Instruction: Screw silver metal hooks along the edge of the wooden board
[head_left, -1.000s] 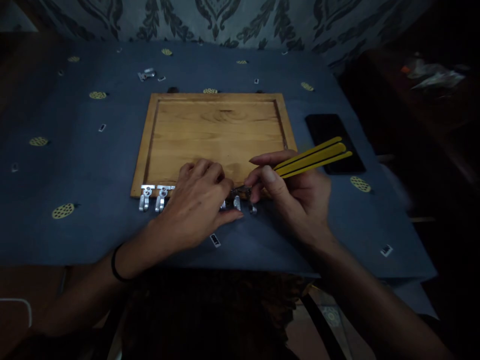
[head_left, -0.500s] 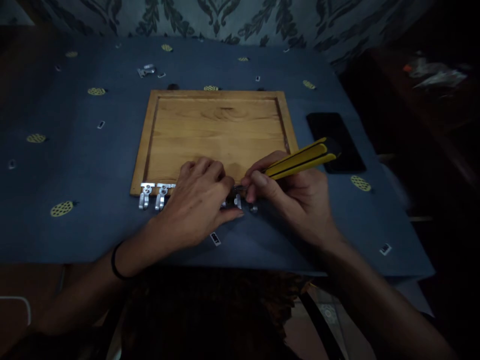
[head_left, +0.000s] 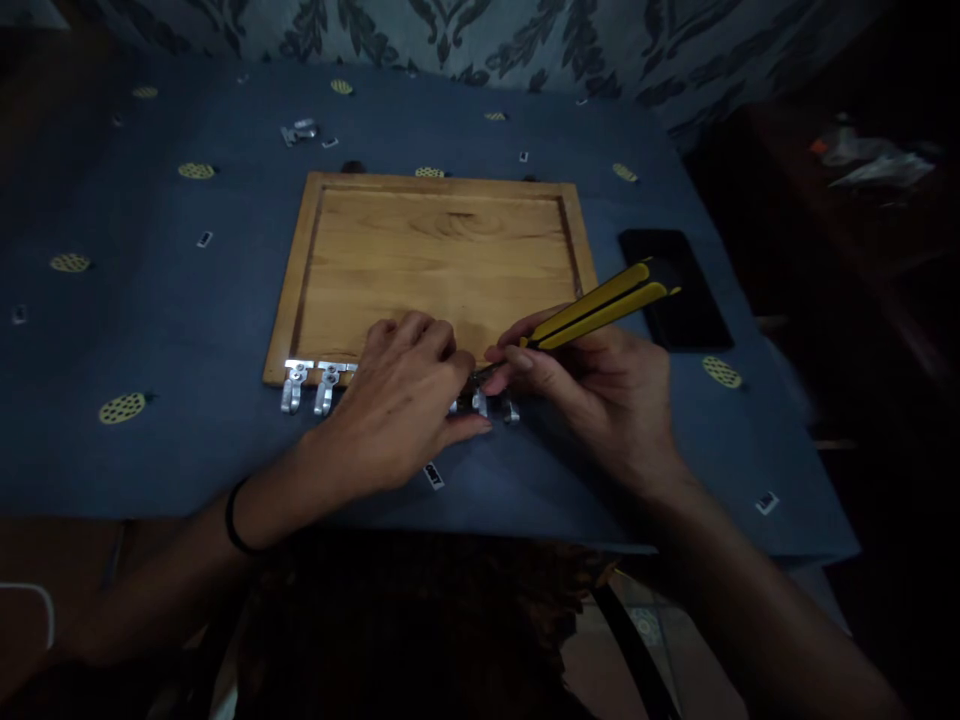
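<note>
A wooden board with a raised rim lies on the table. Along its near edge sits a row of small silver metal hooks, the middle ones covered by my hand. My left hand is bent over that edge, index finger and thumb closed about a hook; the exact contact is partly hidden. In my right hand is a screwdriver with a yellow and black handle, held slanted between thumb and fingers. Its thin shaft points at the hook beside my left fingertips; the tip is hard to see.
A blue patterned cloth covers the table. Right of the board lies a black phone. Loose silver hooks lie beyond the board at the back left. At far right, crumpled clear plastic rests on a dark surface.
The view has shifted slightly. The screwdriver's handle has turned a little in my right fingers, while my left hand stays at the same place on the board's edge.
</note>
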